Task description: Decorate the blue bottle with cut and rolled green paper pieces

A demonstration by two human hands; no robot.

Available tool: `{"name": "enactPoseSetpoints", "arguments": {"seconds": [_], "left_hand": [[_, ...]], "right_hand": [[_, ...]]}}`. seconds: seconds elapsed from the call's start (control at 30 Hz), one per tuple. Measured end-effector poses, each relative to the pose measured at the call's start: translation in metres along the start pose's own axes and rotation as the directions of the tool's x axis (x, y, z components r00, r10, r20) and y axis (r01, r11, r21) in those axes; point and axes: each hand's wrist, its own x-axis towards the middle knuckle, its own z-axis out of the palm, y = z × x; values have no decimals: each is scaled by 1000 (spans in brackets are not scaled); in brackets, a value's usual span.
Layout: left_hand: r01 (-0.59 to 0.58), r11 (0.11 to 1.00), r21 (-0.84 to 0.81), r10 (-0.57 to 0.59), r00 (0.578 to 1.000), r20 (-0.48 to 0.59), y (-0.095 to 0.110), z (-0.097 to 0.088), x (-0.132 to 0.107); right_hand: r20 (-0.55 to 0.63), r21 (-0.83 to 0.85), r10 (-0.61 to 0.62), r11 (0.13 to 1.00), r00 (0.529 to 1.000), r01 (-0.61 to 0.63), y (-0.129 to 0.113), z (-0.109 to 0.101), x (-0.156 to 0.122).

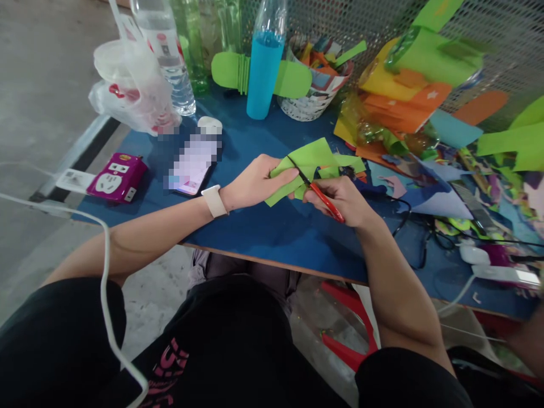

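My left hand (266,181) is closed on a sheet of bright green paper (317,152), thumb on top and the other fingers mostly hidden beneath. In my right hand (342,198) is a pair of scissors (323,199) with red handles, its dark blades lying across the green paper. Cut edges and a narrow strip of the paper show to the right of the blades. Both hands are close together above the blue table (280,238), near its front edge.
Left of my hands lie a phone (193,164) and a purple power socket (118,177). Behind stand a bottle of blue liquid (264,73), a water bottle (168,62) and a basket (308,102) of paper scraps. Coloured scraps (442,181) and black cables (425,238) cover the right side.
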Motion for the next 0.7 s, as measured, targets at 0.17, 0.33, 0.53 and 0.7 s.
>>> {"name": "enactPoseSetpoints", "arguments": {"seconds": [0.17, 0.33, 0.53, 0.7], "left_hand": [[11, 1000, 6, -11, 1000, -5, 0, 0, -1], [3, 1000, 18, -3, 1000, 2, 0, 0, -1], [-17, 1000, 14, 17, 1000, 4, -1, 0, 0], [0, 1000, 17, 0, 1000, 6, 0, 1, 0]], "right_hand": [[12, -3, 0, 1000, 1000, 0, -1, -1, -1], [10, -22, 2, 1000, 1000, -1, -5, -3, -2], [8, -66, -29, 997, 1000, 30, -5, -4, -3], [8, -89, -30, 996, 1000, 30, -5, -5, -3]]}}
